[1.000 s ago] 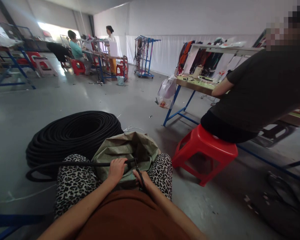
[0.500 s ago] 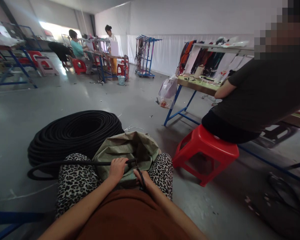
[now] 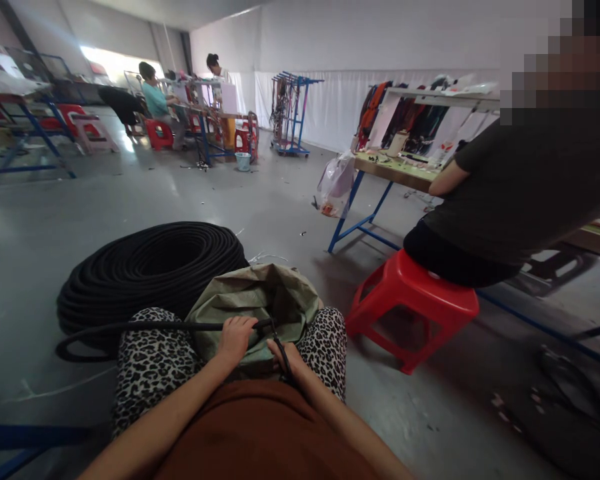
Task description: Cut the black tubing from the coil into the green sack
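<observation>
My left hand (image 3: 237,339) is wrapped round a thick black cord (image 3: 180,326) near its end, above an open green sack (image 3: 230,293) between my knees. In my right hand (image 3: 289,359) are dark scissors (image 3: 281,352), their blades up at the cord's end, just right of my left hand. The cord runs left across my leg and loops back to a big black coil (image 3: 130,283) on the floor. How far the blades have closed on the cord is too small to tell.
On the right, a person in a dark shirt (image 3: 525,193) sits on a red stool (image 3: 415,293) at a workbench (image 3: 400,170). A plastic bag (image 3: 336,183) hangs from its corner. Other people work at tables at the back left. A blue rack (image 3: 295,113) stands by the wall.
</observation>
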A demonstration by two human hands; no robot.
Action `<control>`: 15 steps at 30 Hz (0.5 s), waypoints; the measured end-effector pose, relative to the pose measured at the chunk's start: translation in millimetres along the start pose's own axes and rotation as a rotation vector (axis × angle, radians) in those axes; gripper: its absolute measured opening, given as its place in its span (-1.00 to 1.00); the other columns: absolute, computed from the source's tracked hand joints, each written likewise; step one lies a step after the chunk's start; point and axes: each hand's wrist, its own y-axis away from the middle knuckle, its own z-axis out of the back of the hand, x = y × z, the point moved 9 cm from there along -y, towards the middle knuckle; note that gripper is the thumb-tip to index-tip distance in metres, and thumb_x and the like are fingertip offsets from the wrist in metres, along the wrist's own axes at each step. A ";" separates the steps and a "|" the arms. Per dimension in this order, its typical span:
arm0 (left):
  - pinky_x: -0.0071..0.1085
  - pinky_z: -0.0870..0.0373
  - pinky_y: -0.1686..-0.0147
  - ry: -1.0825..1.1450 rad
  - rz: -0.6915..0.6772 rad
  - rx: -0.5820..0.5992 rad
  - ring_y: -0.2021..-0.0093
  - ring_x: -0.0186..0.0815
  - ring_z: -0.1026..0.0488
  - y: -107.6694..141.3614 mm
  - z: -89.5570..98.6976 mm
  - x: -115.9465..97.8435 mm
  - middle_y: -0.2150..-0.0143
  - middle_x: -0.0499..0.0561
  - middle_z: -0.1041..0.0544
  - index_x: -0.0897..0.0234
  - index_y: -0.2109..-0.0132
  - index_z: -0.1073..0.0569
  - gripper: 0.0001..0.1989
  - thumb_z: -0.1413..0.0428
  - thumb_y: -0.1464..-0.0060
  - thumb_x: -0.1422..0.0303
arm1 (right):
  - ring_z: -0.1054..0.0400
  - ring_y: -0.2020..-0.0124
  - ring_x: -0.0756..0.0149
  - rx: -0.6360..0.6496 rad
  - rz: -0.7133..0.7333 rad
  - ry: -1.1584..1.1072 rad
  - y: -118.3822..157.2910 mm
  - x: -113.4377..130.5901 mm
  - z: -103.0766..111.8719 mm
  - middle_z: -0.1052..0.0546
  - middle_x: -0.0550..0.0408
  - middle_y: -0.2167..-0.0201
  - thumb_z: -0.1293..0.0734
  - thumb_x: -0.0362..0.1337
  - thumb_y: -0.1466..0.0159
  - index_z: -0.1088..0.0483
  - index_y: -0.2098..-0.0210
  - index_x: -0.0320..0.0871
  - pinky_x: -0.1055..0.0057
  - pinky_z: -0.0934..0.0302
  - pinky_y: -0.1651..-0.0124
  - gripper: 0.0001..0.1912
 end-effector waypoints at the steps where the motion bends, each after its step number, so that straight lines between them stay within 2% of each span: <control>1: -0.22 -0.23 0.00 -0.005 -0.005 0.004 0.01 -0.18 -0.43 -0.1 -0.6 -0.4 0.01 0.06 -0.57 0.14 0.01 -0.50 -0.67 -0.01 -0.10 0.47 | -0.21 0.66 0.44 0.000 0.000 0.002 -1.1 -0.9 -0.3 -0.29 0.19 0.66 -0.30 0.09 -0.23 -0.31 0.47 -0.20 0.51 -0.15 0.54 -0.55; 7: -0.19 -0.24 0.00 -0.044 -0.026 0.009 0.00 -0.15 -0.43 -1.0 -4.5 -2.0 0.00 0.07 -0.56 0.15 -0.02 -0.49 -0.66 -0.01 -0.12 0.45 | -0.19 0.74 0.44 -0.038 -0.016 0.008 -4.5 -7.0 0.3 -0.29 0.20 0.72 -0.23 0.11 -0.27 -0.29 0.51 -0.19 0.53 -0.09 0.64 -0.51; 15: -0.20 -0.25 0.01 -0.048 -0.026 0.005 0.00 -0.15 -0.44 -2.9 -2.1 -4.5 0.02 0.09 -0.57 0.16 -0.01 -0.49 -0.67 -0.01 -0.13 0.45 | -0.20 0.76 0.44 -0.070 0.031 0.033 -0.8 -0.3 3.5 -0.27 0.20 0.75 -0.24 0.10 -0.27 -0.27 0.60 -0.19 0.54 -0.08 0.68 -0.48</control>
